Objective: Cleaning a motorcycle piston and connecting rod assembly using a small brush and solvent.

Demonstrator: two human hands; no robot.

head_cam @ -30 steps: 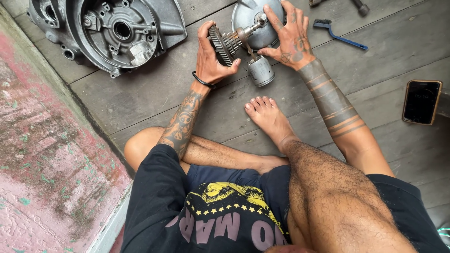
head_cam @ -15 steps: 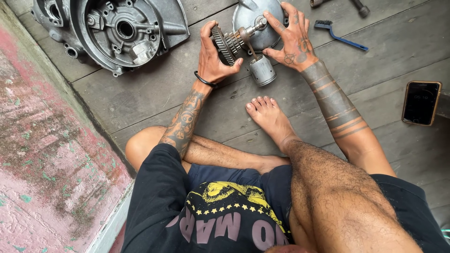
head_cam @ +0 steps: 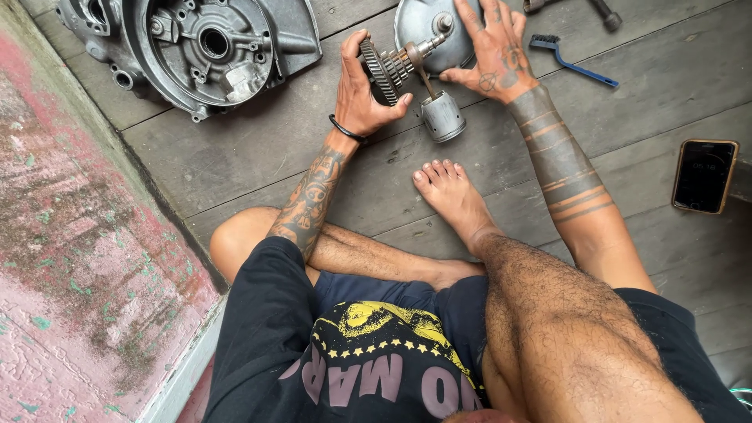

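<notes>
My left hand [head_cam: 362, 94] grips a geared shaft [head_cam: 393, 64], its fingers around the large toothed wheel at the shaft's left end. My right hand [head_cam: 492, 48] lies spread over a rounded grey metal housing [head_cam: 415, 27] at the shaft's other end, with its thumb near the rod. A grey piston [head_cam: 443, 116] on a thin rod lies on the boards just below the shaft. My bare foot [head_cam: 450, 192] rests on the floor close under the piston.
A grey engine case half [head_cam: 196, 47] lies at the top left on the wooden floor [head_cam: 235, 157]. A blue-handled brush [head_cam: 570, 61] and dark tools [head_cam: 603, 12] lie top right. A phone [head_cam: 704, 175] lies at right. A worn pink wall [head_cam: 70, 258] borders the left.
Both hands keep their hold on the shaft and housing. The view has shifted slightly; my right hand's fingers have spread a little further over the housing.
</notes>
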